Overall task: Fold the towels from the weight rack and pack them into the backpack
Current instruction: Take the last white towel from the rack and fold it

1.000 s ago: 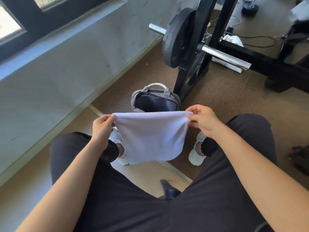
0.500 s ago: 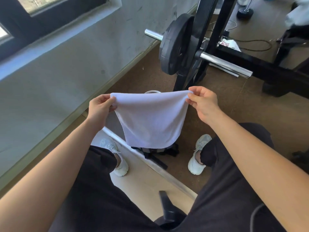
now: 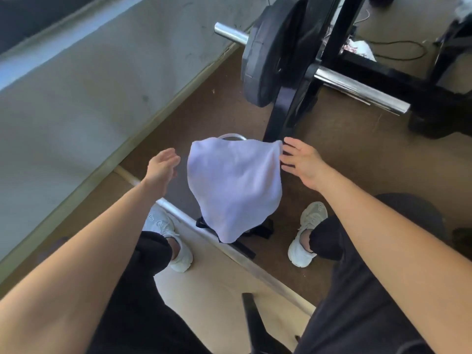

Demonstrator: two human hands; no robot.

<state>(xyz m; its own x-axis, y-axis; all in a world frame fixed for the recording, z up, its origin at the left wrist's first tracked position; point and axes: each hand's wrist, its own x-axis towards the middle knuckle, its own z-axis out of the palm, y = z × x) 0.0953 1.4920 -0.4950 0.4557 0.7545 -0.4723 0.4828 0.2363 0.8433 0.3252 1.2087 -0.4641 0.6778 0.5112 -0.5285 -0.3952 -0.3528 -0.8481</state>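
The towel [image 3: 233,190] lies draped over the backpack [image 3: 264,229], hiding all but its top handle and lower straps. Your left hand [image 3: 163,166] hovers just left of the backpack, fingers relaxed and holding nothing. Your right hand [image 3: 302,163] is spread wide on the backpack's right, fingertips at the towel's corner. The weight rack [image 3: 287,113] stands just behind the backpack.

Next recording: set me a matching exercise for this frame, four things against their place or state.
1 towel
2 left hand
3 right hand
4 weight plate

A on the bar, top of view
B open, by the towel's upper right corner
C covers most of the backpack
D open, apart from the towel's left edge

Pairs: 1-C, 2-D, 3-B, 4-A
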